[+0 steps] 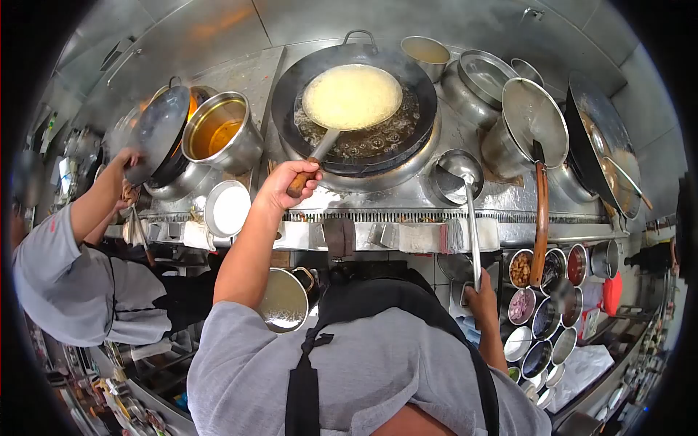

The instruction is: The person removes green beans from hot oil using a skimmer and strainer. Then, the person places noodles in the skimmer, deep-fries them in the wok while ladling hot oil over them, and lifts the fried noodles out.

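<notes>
Wooden-handled strainer (329, 142) gripped in left hand (286, 183), extended forward, right hand (482, 296) lower, apparently grasping ladle (472, 225)

- Grey shirt (371, 360), creased, with short, loose sleeves (227, 352)
- Black apron (385, 294) across the front
- Black straps (486, 385), the left one tied in a knot (311, 340)

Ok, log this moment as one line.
left hand: grips wooden-handled utensil with pale food | utensil: over wok of bubbling liquid | right hand: holds ladle | co-worker: at left
</notes>
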`<state>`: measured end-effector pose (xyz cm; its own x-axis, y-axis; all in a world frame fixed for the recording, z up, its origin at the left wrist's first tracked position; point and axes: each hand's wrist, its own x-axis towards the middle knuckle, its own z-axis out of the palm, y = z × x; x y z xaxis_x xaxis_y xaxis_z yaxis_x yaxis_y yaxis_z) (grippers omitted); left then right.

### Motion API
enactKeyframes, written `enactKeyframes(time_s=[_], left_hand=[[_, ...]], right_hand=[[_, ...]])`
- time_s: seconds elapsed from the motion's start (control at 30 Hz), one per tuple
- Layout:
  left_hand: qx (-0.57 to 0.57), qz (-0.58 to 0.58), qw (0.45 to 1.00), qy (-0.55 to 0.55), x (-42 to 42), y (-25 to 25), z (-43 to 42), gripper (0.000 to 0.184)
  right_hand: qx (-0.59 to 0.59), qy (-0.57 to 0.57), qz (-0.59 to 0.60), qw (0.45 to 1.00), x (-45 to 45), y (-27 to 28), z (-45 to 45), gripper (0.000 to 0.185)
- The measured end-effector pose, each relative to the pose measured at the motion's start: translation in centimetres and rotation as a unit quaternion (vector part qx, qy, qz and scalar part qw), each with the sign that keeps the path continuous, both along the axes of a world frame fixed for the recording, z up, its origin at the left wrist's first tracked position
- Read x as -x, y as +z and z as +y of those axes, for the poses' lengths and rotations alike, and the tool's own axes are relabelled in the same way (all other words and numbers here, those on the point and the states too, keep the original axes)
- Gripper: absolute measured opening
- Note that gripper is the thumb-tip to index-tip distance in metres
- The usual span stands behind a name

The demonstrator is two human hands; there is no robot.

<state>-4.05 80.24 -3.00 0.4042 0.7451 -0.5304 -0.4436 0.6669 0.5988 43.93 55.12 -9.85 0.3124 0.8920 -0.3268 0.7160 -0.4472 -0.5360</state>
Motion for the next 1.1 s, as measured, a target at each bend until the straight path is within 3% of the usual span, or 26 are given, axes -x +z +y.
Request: enactKeyframes(time_s=[0.17, 0.27, 0.37, 0.4, 0.47, 0.57, 0.63, 0.7, 0.8, 0.93, 1.1], left_hand=[[0.002, -0.015, 1.000, 0.002, 0.1, -0.4, 0.1, 0.014], [-0.004, -0.014, 1.000, 0.001, -0.1, -0.2, 0.0, 0.012], [-0.010, -0.016, 1.000, 0.003, 0.0, -0.3, 0.0, 0.011], [-0.010, -0.011, 1.000, 0.005, 0.0, -0.2, 0.0, 0.010], [-0.014, -0.005, 1.000, 0.005, 0.0, -0.4, 0.0, 0.009], [-0.020, -0.028, 0.999, 0.009, 0.1, -0.4, -0.1, 0.009], [-0.013, -0.030, 0.999, 0.015, 0.0, -0.2, -0.2, 0.009], [-0.009, -0.029, 0.999, 0.021, 0.1, -0.3, -0.2, 0.009], [-0.011, -0.021, 0.999, 0.027, -0.3, -0.4, -0.2, 0.014], [-0.022, -0.003, 0.999, 0.031, -0.3, 0.1, -0.5, 0.020], [-0.016, 0.011, 0.999, 0.047, -0.9, 1.1, -0.6, 0.019]], right_hand=[[0.024, -0.014, -0.048, 0.998, 0.7, 0.2, 0.5, 0.067], [-0.027, -0.013, -0.129, 0.991, 1.3, -0.4, 0.0, 0.061], [-0.130, 0.038, -0.291, 0.947, 3.7, 1.7, 0.3, 0.055], [-0.236, 0.072, -0.297, 0.922, 4.5, 2.1, 0.6, 0.042], [-0.185, 0.056, -0.124, 0.973, 6.6, 0.8, 0.4, 0.038], [-0.119, 0.096, 0.083, 0.985, 8.8, -6.8, 1.5, 0.032], [0.090, -0.053, 0.241, 0.965, 10.0, -11.9, 3.5, 0.031], [0.110, -0.192, 0.299, 0.928, 10.3, -16.9, 5.4, 0.031], [0.149, -0.343, 0.269, 0.888, 9.3, -21.4, 8.2, 0.029], [0.135, -0.369, 0.436, 0.810, 5.5, -28.6, 11.1, 0.027], [0.219, -0.314, 0.454, 0.805, 2.5, -30.9, 12.1, 0.027]])
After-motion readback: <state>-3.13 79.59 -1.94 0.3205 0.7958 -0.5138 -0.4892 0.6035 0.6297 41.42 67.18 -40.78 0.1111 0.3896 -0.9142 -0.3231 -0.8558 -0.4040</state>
